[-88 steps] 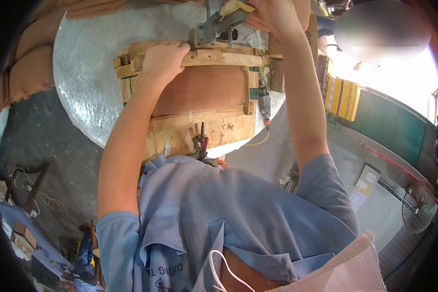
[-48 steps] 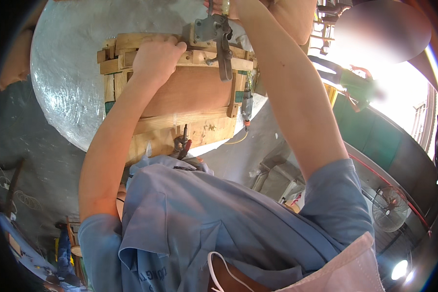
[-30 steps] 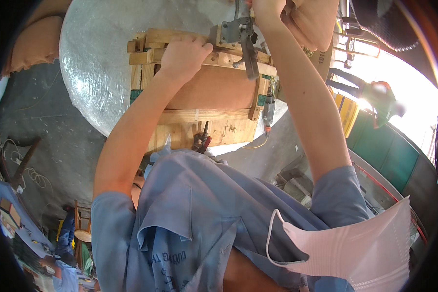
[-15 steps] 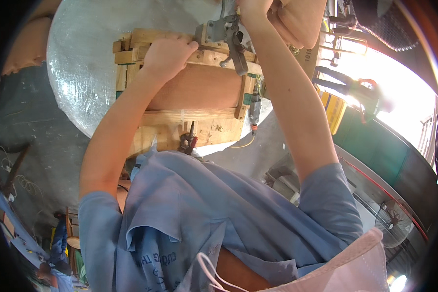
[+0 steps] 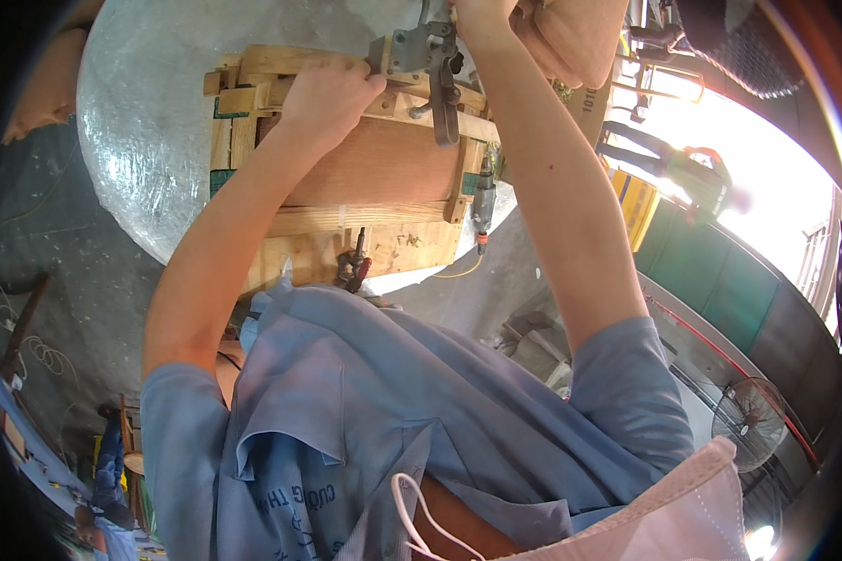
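Note:
A wooden frame [image 5: 365,217] with a reddish-brown panel [image 5: 370,166] inside it rests on a round surface wrapped in shiny film. My left hand [image 5: 327,101] is closed over the frame's far rail, fingers curled on the wood. Right beside it, a grey metal nail gun [image 5: 430,65] stands with its nose against that rail. My right hand [image 5: 485,11] grips the gun from above; the upper picture edge cuts off most of its fingers.
A grey air tool [image 5: 484,201] with a yellow hose is by the frame's right end. Another tool with a red handle [image 5: 357,266] lies on the near board. A yellow box [image 5: 634,208] and a caged fan [image 5: 750,421] are to the right. Another person [image 5: 706,182] is beyond.
The frame, both hands and the nail gun appear slightly further left in the view. The gun's angle has tilted a little; my left hand keeps its hold on the rail.

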The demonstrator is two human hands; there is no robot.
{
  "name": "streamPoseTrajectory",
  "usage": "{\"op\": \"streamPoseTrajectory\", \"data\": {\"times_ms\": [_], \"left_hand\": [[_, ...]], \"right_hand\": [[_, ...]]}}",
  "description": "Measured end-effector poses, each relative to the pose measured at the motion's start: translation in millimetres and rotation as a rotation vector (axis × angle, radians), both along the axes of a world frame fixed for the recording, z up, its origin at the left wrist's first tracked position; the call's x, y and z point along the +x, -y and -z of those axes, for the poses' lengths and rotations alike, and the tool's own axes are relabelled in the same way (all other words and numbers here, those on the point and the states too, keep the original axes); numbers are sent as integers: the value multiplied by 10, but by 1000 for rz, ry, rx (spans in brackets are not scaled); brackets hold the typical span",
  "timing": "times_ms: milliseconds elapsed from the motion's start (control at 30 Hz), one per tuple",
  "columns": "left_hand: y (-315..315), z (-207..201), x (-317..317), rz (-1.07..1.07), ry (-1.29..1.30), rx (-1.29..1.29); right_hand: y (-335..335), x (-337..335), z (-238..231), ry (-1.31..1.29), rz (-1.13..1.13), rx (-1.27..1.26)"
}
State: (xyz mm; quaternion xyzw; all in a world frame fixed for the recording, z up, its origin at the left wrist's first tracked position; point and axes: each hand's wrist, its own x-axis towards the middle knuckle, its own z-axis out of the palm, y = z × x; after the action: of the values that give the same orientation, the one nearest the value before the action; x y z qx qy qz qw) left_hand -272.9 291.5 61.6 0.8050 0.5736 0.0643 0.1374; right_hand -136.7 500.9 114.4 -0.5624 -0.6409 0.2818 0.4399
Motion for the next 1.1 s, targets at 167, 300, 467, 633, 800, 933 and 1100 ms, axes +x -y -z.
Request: {"op": "streamPoseTrajectory", "data": {"times_ms": [167,300,467,633,800,933,1100], "left_hand": [[29,79,-4,-34,-19,70],[-4,-54,-15,2,-35,6],[-44,-124,-11,-13,49,-46],[-67,-92,-72,-33,-7,-38],[-156,-182,37,14,-57,-85],[-150,-217,30,8,-76,-66],[-156,-228,67,15,-83,-144]], "right_hand": [[30,-129,32,38,110,-181],[-36,-63,-9,-78,140,-593],[-79,-95,-16,-140,137,-834],[-177,-252,60,-155,102,-977],[-148,-109,-45,-183,137,-1024],[-225,-96,147,-203,85,-1027],[-545,136,861,255,-122,-933]]}}
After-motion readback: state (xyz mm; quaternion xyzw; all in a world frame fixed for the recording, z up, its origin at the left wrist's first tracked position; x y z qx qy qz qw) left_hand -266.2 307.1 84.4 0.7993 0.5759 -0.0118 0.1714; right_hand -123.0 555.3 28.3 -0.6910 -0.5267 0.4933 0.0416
